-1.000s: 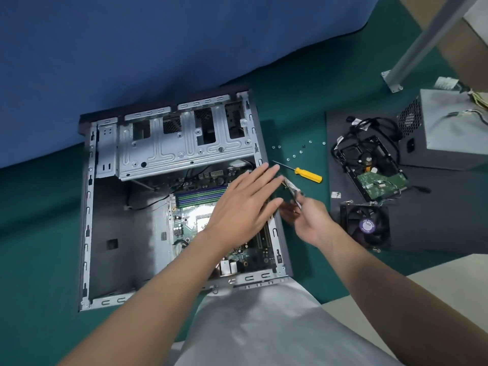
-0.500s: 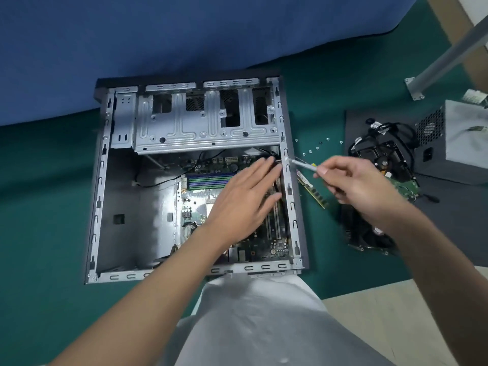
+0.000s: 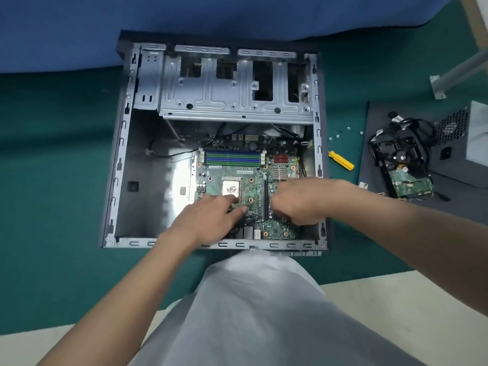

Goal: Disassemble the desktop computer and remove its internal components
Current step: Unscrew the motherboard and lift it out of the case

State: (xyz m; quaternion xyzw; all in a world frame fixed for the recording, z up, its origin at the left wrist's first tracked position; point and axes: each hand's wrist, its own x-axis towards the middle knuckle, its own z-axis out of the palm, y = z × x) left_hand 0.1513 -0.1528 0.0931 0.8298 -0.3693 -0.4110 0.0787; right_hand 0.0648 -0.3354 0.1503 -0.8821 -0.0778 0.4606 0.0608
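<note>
Working the green motherboard (image 3: 235, 178) free, I keep left hand (image 3: 208, 220) fingers flat; right hand (image 3: 298, 202) curled, grip unclear; lift evenly.

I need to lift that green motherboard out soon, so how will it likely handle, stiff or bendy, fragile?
The motherboard looks thin and wide, so it may flex slightly. Its exposed chips and slots suggest fragility. The black cables near its far edge could snag it.
</note>
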